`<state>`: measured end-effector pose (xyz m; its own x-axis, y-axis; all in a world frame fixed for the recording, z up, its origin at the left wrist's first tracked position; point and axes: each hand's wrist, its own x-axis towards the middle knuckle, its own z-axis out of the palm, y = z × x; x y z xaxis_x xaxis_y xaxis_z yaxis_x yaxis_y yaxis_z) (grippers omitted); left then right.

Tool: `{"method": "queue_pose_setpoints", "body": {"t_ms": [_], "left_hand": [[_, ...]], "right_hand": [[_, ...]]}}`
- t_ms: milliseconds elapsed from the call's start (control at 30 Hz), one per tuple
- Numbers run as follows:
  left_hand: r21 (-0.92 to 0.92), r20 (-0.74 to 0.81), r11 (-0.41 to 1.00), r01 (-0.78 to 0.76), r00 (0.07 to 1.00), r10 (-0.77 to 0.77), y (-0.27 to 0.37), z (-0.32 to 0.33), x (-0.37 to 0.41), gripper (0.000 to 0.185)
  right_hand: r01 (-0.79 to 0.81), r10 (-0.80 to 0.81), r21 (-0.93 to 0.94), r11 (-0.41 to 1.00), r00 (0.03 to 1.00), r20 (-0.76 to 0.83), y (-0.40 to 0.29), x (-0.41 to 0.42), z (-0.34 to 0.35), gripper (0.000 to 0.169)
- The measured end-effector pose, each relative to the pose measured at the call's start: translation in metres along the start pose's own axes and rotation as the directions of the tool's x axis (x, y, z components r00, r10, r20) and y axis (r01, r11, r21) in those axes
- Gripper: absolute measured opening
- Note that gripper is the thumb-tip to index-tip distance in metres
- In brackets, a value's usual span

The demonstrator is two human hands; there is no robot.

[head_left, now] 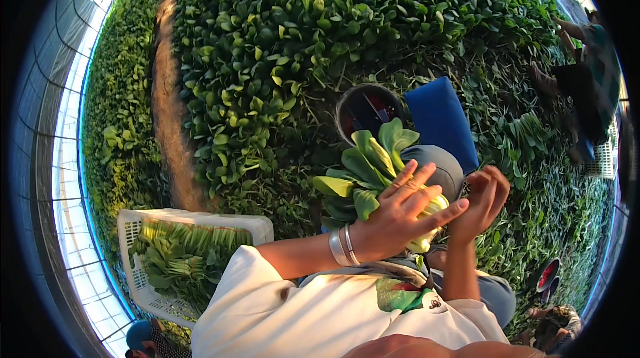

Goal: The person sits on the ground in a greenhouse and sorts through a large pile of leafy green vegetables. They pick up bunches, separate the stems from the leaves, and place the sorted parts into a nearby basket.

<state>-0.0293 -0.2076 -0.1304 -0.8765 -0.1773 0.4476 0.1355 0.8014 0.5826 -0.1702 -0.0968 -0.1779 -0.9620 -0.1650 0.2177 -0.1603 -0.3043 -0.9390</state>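
Observation:
A bunch of leafy greens with pale stalks, like bok choy [365,160], lies over my lap, its leaves pointing to the upper left. Across its stalks rests my left hand [407,208], fingers spread and a metal bangle pair at the wrist; whether it grips the bunch is hard to tell. Just right of the stalk ends, my right hand [482,200] is raised with curled fingers, and no object shows in it. My knee in grey trousers [440,168] is beneath the leaves.
A dark round bucket [370,110] and a blue block [442,123] stand ahead. At left, a white plastic crate [200,218] holds bundled greens. Dense leafy plants [300,33] grow beyond, beside a bare soil strip [170,108]. Other people are at the right edge and in both lower corners.

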Motion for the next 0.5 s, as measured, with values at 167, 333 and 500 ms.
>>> {"method": "queue_pose_setpoints", "body": {"t_ms": [167, 333, 500], "left_hand": [[-0.006, -0.065, 1.000, 0.018, 0.998, -0.018, 0.007, -0.005, -0.007, 0.055], [-0.044, -0.005, 0.990, 0.132, 0.991, -0.133, -0.004, -0.037, -0.022, 0.038], [0.022, 0.025, 0.973, 0.228, 0.973, -0.229, -0.013, -0.050, -0.029, 0.033]], "right_hand": [[0.035, 0.432, -0.694, 0.720, 0.760, 0.486, 0.119, 0.082, -0.019, 0.013], [0.547, 0.443, -0.595, 0.589, 0.397, 0.804, 0.226, 0.084, 0.049, 0.019], [0.914, 0.493, -0.290, 0.283, 0.121, 0.862, 0.285, 0.055, 0.069, 0.018]]}}
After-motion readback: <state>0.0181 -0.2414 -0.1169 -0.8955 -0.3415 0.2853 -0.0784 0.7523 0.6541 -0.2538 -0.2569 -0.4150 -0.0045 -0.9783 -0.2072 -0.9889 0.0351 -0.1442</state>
